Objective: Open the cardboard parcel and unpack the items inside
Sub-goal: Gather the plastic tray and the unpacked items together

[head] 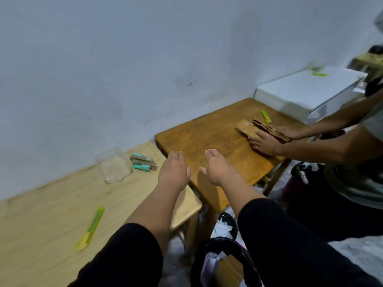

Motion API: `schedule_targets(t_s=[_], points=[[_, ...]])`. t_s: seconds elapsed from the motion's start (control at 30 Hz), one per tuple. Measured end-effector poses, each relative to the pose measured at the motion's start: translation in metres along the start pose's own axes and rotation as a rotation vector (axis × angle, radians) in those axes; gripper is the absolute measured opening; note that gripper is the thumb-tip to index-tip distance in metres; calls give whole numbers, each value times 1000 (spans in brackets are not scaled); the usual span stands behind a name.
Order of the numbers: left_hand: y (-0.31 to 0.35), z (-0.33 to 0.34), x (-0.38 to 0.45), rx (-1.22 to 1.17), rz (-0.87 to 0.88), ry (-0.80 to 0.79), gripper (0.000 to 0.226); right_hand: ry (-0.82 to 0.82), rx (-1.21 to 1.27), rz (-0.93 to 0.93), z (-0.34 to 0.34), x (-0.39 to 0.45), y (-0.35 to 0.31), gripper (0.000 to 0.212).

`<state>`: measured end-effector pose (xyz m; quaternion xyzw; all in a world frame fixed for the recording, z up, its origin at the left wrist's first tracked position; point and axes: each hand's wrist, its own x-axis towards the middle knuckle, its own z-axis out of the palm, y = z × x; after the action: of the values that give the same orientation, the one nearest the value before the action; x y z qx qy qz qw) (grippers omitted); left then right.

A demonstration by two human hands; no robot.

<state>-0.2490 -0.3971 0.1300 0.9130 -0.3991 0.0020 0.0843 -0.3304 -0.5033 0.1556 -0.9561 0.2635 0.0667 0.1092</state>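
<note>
A flat brown cardboard parcel (pixel 247 129) lies near the far right edge of the dark wooden table (pixel 207 137). Another person's two hands (pixel 267 141) press on it from the right. My left hand (pixel 174 170) and my right hand (pixel 217 166) are stretched forward side by side over the near edge of that table, fingers straight, holding nothing. Both are well short of the parcel. A green utility knife (pixel 91 226) lies on the pale wooden table (pixel 41 214) to my left.
A clear plastic container (pixel 114 165) and small teal-and-brown packets (pixel 143 161) sit on the pale table. A second green knife (pixel 266 116) lies beyond the parcel. A white box (pixel 306 90) stands at the back right. A black bag (pixel 223 262) with white paper sits below.
</note>
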Motion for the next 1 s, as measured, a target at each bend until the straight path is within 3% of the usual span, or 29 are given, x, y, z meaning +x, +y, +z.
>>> schedule_targets(t_s=[0.13,0.33,0.47,0.63,0.9,1.0], points=[[-57,-17,18,-27,-76,-3,58,49,16,-47,-10,31,-46,66],[-142,-23,35,27,-101,143,57,100,68,-98,3,79,-108,68],[-195,9,32,-11,-193,82,64,29,70,-141,36,107,-138,69],[-241,57,21,-138,-387,-39,77,-74,83,-155,87,147,-155,77],[-277,108,30,-356,-592,-32,104,-154,134,-170,148,219,-153,86],[-287,118,33,-486,-632,9,104,-127,180,-190,163,238,-153,79]])
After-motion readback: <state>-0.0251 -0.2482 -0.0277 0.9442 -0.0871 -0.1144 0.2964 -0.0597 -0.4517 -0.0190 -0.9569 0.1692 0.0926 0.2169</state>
